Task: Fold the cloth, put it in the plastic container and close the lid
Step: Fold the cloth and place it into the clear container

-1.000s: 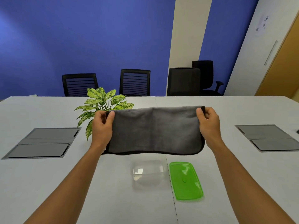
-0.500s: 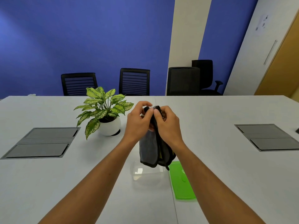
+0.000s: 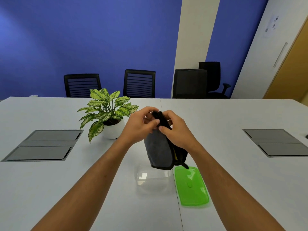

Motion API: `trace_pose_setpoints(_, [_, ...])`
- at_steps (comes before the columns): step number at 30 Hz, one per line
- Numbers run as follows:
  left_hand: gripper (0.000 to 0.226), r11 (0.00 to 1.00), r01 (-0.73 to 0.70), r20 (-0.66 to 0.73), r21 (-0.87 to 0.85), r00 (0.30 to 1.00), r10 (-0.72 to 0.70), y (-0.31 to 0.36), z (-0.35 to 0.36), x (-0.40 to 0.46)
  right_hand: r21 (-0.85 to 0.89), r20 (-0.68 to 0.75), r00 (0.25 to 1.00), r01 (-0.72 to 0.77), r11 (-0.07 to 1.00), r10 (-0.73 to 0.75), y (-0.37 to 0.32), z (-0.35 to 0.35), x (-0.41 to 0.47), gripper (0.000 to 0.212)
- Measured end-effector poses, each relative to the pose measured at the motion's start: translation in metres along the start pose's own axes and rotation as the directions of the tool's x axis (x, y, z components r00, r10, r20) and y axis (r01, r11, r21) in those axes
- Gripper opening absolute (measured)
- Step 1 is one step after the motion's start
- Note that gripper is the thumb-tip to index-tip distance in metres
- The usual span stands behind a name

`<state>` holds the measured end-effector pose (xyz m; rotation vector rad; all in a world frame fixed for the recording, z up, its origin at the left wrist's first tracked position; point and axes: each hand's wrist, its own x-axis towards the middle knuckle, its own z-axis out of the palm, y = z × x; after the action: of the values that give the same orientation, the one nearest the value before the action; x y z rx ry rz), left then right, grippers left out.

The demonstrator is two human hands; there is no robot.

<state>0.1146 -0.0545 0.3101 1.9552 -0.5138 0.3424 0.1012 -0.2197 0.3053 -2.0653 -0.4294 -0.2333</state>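
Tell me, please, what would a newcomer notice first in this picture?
Probably the two hands, left hand and right hand, pinching the top of a folded grey cloth that hangs mid-frame above the table. Below it sit a clear container and, at its right, a bright green lid. A potted plant stands to the left, against the blue wall.

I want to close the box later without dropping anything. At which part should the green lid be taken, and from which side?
Take the green lid by its right long edge, probably with the right hand. It lies flat on the table, so only the thin rim can be pinched. The clear container sits close along its left edge, while the right side has free table.
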Motion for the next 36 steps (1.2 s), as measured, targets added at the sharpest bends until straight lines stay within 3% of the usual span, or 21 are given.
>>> trace_pose_setpoints(3, [0.065,0.97,-0.043,-0.09,0.24,0.994,0.066,-0.011,-0.001,-0.002,0.062,-0.036,0.999,0.002,0.998,0.001,0.002,-0.005,-0.002,0.02])
trace_pose_setpoints(5, [0.096,0.94,0.076,-0.149,0.332,0.989,-0.027,-0.026,-0.003,-0.005,0.123,-0.066,0.998,-0.01,0.992,0.018,0.005,-0.012,-0.002,0.019])
trace_pose_setpoints(6, [0.11,0.944,0.161,-0.158,0.287,0.98,-0.119,-0.033,-0.003,-0.008,0.164,-0.064,0.998,-0.016,0.986,0.027,0.007,-0.016,-0.002,0.019])
trace_pose_setpoints(8, [0.127,0.952,0.305,-0.071,-0.002,0.95,-0.304,-0.046,-0.004,-0.016,0.265,-0.043,0.999,-0.018,0.964,0.03,0.01,-0.024,-0.003,0.019])
trace_pose_setpoints(10, [0.133,0.873,0.384,0.04,-0.3,0.92,-0.39,-0.056,-0.005,-0.024,0.32,-0.033,0.999,-0.007,0.947,0.019,0.012,-0.03,-0.004,0.017])
trace_pose_setpoints(14, [0.118,0.656,0.493,0.244,-0.571,0.865,-0.438,-0.073,-0.001,-0.037,0.433,-0.053,0.998,-0.015,0.901,0.042,0.02,-0.034,-0.01,0.02])
trace_pose_setpoints(17, [0.072,0.601,0.527,0.399,-0.601,0.849,-0.346,-0.08,0.011,-0.047,0.448,-0.055,0.994,-0.059,0.892,0.093,0.027,-0.034,-0.012,0.022])
trace_pose_setpoints(19, [0.053,0.557,0.51,0.36,-0.655,0.859,-0.364,-0.079,0.017,-0.05,0.428,-0.081,0.987,-0.092,0.899,0.139,0.032,-0.033,-0.014,0.021])
trace_pose_setpoints(22, [0.05,0.47,0.53,0.307,-0.706,0.827,-0.471,-0.074,0.02,-0.048,0.407,-0.098,0.97,-0.166,0.898,0.224,0.046,-0.029,-0.017,0.018])
trace_pose_setpoints(27, [0.032,0.509,0.55,0.213,-0.662,0.789,-0.575,-0.071,0.02,-0.046,0.557,0.006,0.919,-0.33,0.762,0.394,0.064,-0.023,-0.024,0.04])
trace_pose_setpoints(29, [0.031,0.512,0.546,0.19,-0.663,0.784,-0.59,-0.071,0.02,-0.047,0.62,0.09,0.914,-0.362,0.696,0.395,0.069,-0.024,-0.027,0.06])
trace_pose_setpoints(32, [0.045,0.454,0.546,0.25,-0.704,0.789,-0.561,-0.075,0.016,-0.05,0.667,0.177,0.924,-0.366,0.649,0.339,0.071,-0.024,-0.03,0.081])
trace_pose_setpoints(36, [0.066,0.252,0.523,0.386,-0.814,0.812,-0.437,-0.078,0.013,-0.058,0.732,0.198,0.962,-0.274,0.623,0.189,0.066,-0.025,-0.028,0.071])
